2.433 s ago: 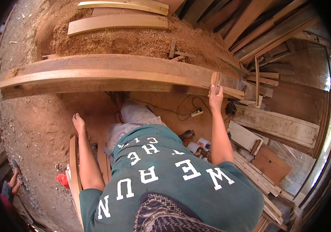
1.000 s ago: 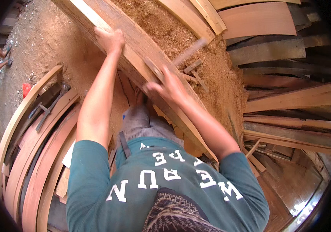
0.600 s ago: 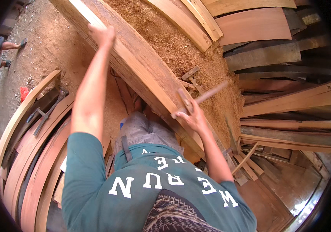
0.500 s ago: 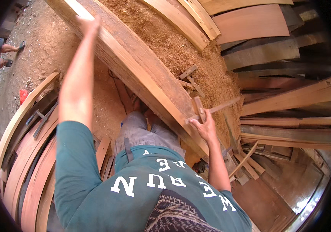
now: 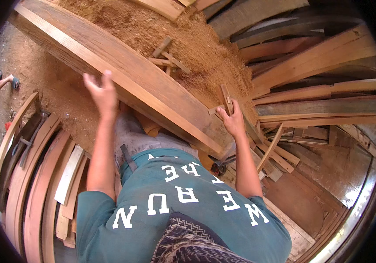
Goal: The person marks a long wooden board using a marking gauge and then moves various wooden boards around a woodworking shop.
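A long, thick wooden beam point(image 5: 153, 94) runs diagonally from the upper left down to the front of my body, its planed edge paler than its rough upper face. In my right hand point(image 5: 235, 122), near the beam's lower right end, is a wooden marking gauge point(image 5: 225, 99), with its block and a short stub of its bar showing above my fingers. My left hand point(image 5: 101, 94) is open at the beam's near side, about midway along, thumb and fingers apart with nothing in them. Whether it touches the wood I cannot tell.
Wooden pieces joined crosswise point(image 5: 169, 55) lie on the sawdust point(image 5: 131, 26) beyond the beam. Curved boards point(image 5: 43, 175) are stacked at left, and more planks point(image 5: 315, 65) at right. Another person's leg point(image 5: 1, 84) shows at far left. Loose offcuts point(image 5: 280, 153) lie at my right.
My left hand has come back toward me from the beam's far part and opened. My right hand keeps the marking gauge, which has turned. The view has shifted.
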Motion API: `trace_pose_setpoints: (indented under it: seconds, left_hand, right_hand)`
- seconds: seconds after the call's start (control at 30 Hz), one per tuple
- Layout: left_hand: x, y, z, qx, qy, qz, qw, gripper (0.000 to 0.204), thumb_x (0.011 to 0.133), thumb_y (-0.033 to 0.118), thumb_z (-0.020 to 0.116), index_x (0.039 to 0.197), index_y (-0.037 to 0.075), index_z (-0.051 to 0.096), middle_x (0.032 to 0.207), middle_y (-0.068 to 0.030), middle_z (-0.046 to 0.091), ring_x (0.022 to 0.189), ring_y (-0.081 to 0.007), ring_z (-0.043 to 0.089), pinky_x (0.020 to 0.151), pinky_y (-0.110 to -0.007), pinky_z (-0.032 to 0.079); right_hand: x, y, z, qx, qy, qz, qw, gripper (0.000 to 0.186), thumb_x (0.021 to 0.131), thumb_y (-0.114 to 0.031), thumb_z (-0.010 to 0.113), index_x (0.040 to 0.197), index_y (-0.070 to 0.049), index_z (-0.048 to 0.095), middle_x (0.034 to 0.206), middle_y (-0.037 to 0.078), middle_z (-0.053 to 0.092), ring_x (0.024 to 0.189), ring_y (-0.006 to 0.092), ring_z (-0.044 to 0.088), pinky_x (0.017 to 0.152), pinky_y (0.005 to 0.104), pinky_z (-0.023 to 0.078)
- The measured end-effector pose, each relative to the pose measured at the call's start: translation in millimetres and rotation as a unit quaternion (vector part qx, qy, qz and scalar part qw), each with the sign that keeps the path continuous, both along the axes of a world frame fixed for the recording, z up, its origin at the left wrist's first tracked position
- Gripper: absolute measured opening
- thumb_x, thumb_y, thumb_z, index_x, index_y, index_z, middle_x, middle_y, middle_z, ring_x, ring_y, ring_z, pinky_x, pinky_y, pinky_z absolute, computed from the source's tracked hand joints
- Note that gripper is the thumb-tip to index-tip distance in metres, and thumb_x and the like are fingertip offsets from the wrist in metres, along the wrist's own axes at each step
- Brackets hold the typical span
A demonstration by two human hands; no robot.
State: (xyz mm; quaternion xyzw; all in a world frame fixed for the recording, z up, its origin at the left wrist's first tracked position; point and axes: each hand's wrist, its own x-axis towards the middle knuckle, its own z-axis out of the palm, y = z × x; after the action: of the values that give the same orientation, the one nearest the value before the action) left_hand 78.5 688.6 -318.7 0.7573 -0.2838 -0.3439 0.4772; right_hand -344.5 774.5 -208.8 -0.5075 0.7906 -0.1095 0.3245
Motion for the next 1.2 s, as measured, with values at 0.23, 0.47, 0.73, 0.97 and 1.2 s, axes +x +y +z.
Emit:
trace_pose_setpoints:
  seconds: [0.23, 0.47, 0.73, 0.97, 1.2]
  left_hand:
    - [-148, 42, -4, 0.020, -0.103, 0.013, 0.994, 0.115, 0.079, 0.011, 0.077, 0.159, -0.013, -0.002, 0.166, -0.0367, 0.009, 0.158, -0.0424, 0.014, 0.131, -0.043, 0.012]
    - [-107, -1, -16, -0.003, -0.117, 0.039, 0.992, 0.115, 0.072, 0.007, 0.074, 0.159, -0.013, 0.001, 0.162, -0.0359, 0.021, 0.154, -0.0425, 0.026, 0.129, -0.040, 0.019]
    - [-82, -33, -45, -0.007, -0.145, 0.113, 0.983, 0.109, 0.072, 0.014, 0.074, 0.160, -0.007, 0.014, 0.152, -0.0336, 0.044, 0.142, -0.0408, 0.047, 0.121, -0.041, 0.035]
    - [-90, -33, -42, 0.016, -0.156, 0.116, 0.981, 0.101, 0.075, 0.015, 0.072, 0.158, -0.007, 0.019, 0.145, -0.0337, 0.052, 0.135, -0.0426, 0.054, 0.117, -0.043, 0.041]
    - [-92, -38, -34, 0.026, -0.184, 0.122, 0.975, 0.102, 0.077, 0.014, 0.071, 0.159, -0.007, 0.015, 0.147, -0.0344, 0.049, 0.134, -0.0428, 0.055, 0.117, -0.043, 0.040]
  right_hand:
    - [-102, 81, -23, 0.049, -0.040, 0.033, 0.997, 0.066, 0.089, -0.041, 0.080, 0.139, -0.004, 0.057, 0.123, 0.026, 0.069, 0.117, 0.0380, 0.067, 0.098, 0.0437, 0.052]
    - [-107, 126, -17, 0.110, -0.095, 0.112, 0.983, 0.075, 0.089, -0.043, 0.080, 0.146, -0.004, 0.051, 0.134, 0.028, 0.065, 0.128, 0.0405, 0.061, 0.107, 0.0463, 0.048]
    - [-37, 84, -32, 0.121, -0.100, 0.282, 0.947, 0.084, 0.084, -0.050, 0.083, 0.146, -0.007, 0.047, 0.138, 0.030, 0.061, 0.130, 0.0460, 0.058, 0.108, 0.0503, 0.048]
    - [-58, 94, -51, 0.083, -0.108, 0.334, 0.933, 0.092, 0.078, -0.058, 0.086, 0.139, 0.000, 0.049, 0.128, 0.030, 0.065, 0.122, 0.0453, 0.063, 0.102, 0.0503, 0.052]
    - [92, -28, -66, 0.028, -0.124, 0.369, 0.921, 0.088, 0.080, -0.065, 0.081, 0.128, -0.001, 0.044, 0.112, 0.033, 0.068, 0.108, 0.0509, 0.067, 0.089, 0.0563, 0.056]
